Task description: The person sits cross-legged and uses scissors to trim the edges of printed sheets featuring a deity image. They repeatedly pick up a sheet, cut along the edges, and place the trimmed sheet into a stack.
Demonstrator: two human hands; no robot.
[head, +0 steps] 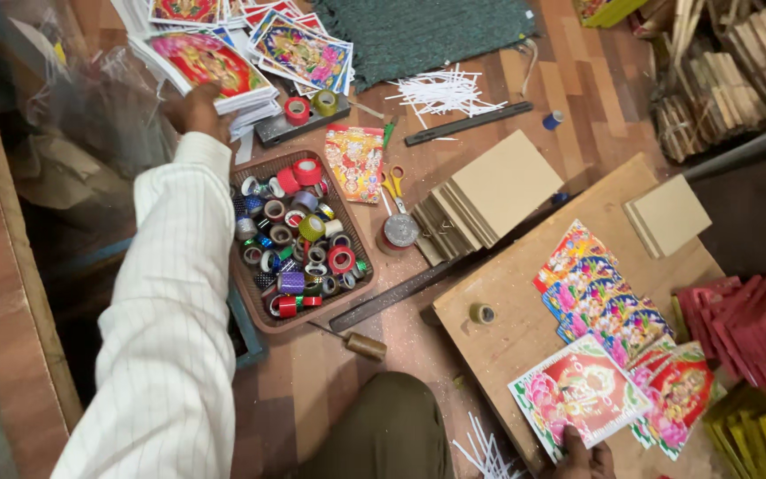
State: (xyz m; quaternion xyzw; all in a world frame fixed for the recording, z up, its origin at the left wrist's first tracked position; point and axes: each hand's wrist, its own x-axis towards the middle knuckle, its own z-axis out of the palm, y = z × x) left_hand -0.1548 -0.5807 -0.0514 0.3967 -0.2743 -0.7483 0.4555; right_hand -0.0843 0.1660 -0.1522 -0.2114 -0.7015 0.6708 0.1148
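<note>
At the bottom edge, the right hand is pressing its fingers on a red flowered print; only part of the hand is showing, so its grip cannot be told. The print is lying on a wooden board, overlapping a fanned row of bright prints, with a small tape roll sitting nearby. Left of the board, a brown basket is holding many coloured tape rolls. Beyond it, scissors are lying beside a stack of tan boards. Farthest away, the left hand, on a striped-sleeved arm, is gripping the edge of a stack of pictures.
</note>
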